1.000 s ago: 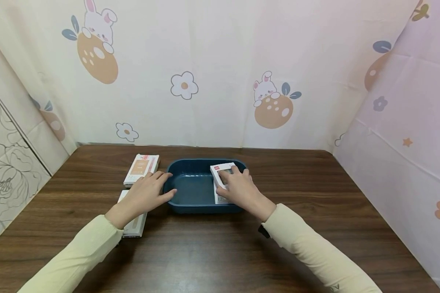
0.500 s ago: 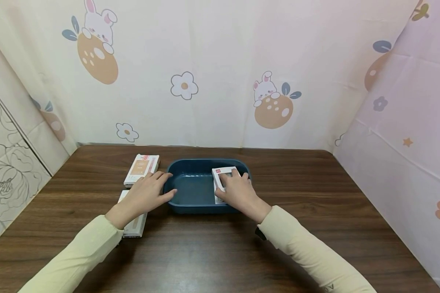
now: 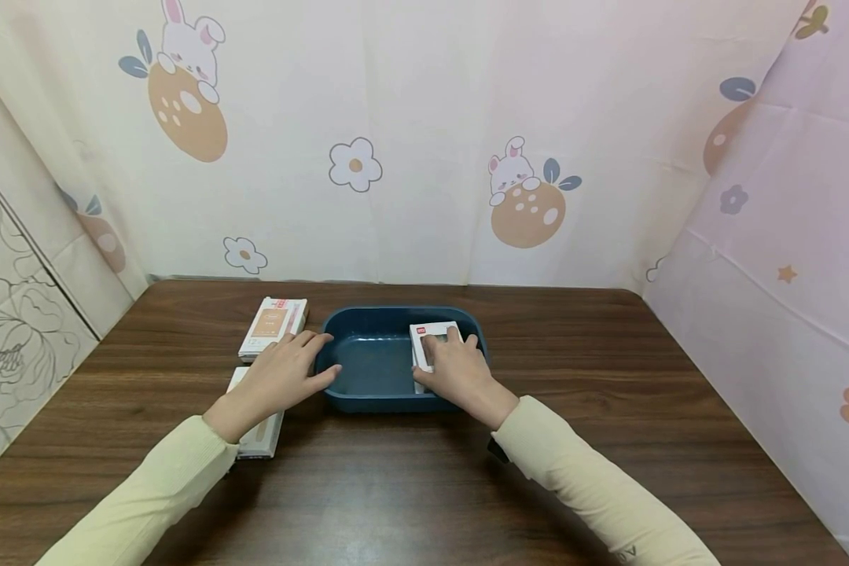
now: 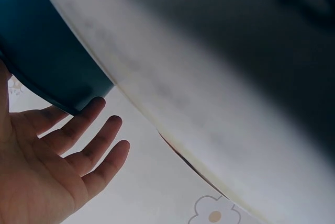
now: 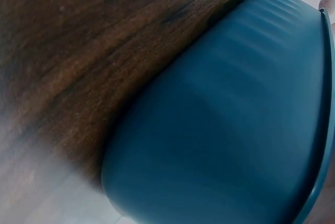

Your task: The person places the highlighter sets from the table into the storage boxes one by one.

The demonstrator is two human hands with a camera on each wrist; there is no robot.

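A dark blue plastic basin (image 3: pixel 396 402) sits on the table, its outer wall filling much of the right wrist view. My right hand (image 3: pixel 461 373) reaches over its right end and grips a white box (image 3: pixel 417 339) with a red logo and a cut-out window. That box lies inside the basin at the right, over the place where another white box showed earlier; the hand covers much of it. My left hand (image 3: pixel 286 376) is at the basin's left end, fingers spread, fingertips at the rim. The left wrist view shows those fingers loosely extended against the basin wall (image 4: pixel 52 51).
Left of the basin lie two groups of white boxes: a flat box (image 3: pixel 272 321) with a tan panel at the back, and boxes (image 3: pixel 260 442) partly under my left forearm. The brown wooden table (image 3: pixel 368 503) ends at a patterned curtain (image 3: pixel 424 212).
My right hand has lowered the white box deeper into the basin, a little toward me, covering the box below. The basin's right end shows slightly more. My left hand stays in place.
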